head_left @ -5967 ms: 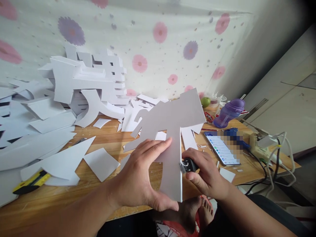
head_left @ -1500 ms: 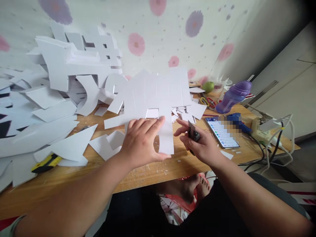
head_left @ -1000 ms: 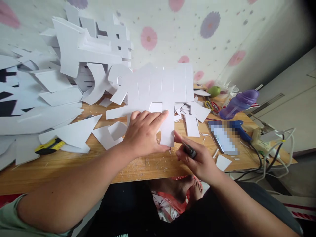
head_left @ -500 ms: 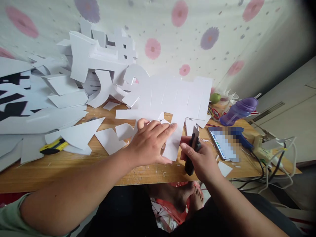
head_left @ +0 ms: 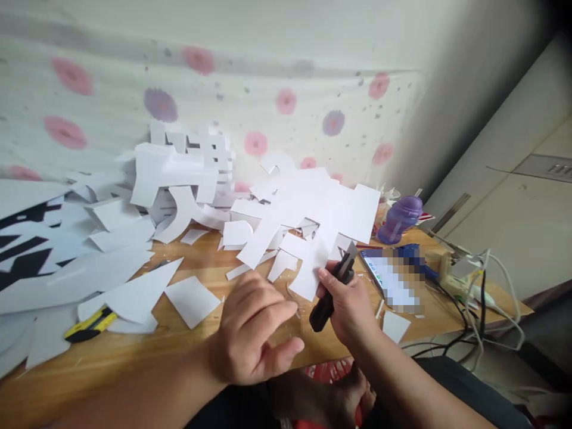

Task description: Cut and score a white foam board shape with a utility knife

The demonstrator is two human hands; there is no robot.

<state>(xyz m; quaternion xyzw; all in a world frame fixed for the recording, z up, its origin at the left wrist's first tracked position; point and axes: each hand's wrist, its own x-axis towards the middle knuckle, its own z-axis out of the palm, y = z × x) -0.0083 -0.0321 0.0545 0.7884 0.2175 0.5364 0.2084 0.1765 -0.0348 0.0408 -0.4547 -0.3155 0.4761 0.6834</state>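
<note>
My right hand is wrapped round a black utility knife, its blade out and pointing up and away from me. Just right of the lower strip of a large cut piece of white board, the hand is close to it; whether it touches I cannot tell. That board lies across smaller white offcuts on the wooden table. Held above the table's front edge, my left hand is empty, with its fingers loosely bent and the thumb apart.
A yellow and black utility knife lies left among white board pieces. Behind stands a white board construction. Right are a partly blurred screen device, a purple bottle, a cream glue gun and tangled cords.
My left hand has let go of the white board and drawn back toward me. The board has turned and now lies lower on the table. The knife stays in my right hand, tilted more.
</note>
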